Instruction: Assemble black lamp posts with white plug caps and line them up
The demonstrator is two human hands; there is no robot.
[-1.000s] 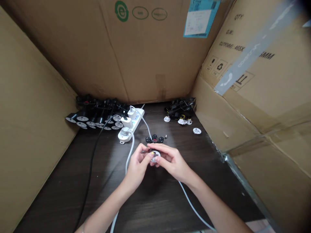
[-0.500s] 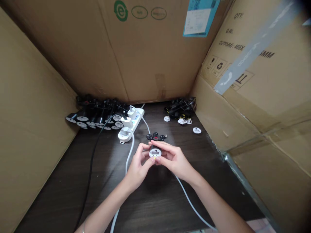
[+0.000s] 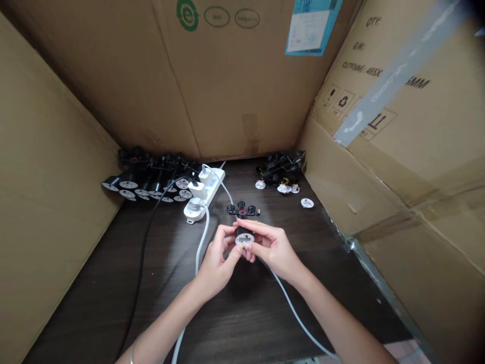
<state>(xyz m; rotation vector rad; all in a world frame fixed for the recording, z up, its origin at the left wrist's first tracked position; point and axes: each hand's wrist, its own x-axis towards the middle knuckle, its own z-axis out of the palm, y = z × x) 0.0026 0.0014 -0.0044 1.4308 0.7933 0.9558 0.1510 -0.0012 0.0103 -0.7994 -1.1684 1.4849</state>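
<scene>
Over the dark table (image 3: 242, 323), the left hand (image 3: 220, 255) and right hand (image 3: 275, 253) pinch a black tube (image 3: 239, 230) between them. Its long way runs forward: branchy top (image 3: 241, 210) pointing away, round white end (image 3: 244, 238) facing the person.

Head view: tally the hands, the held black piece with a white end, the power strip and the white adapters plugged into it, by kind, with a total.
Left hand and right hand: 2
Held black piece: 1
Power strip: 1
White adapters: 2
Total: 6
</scene>
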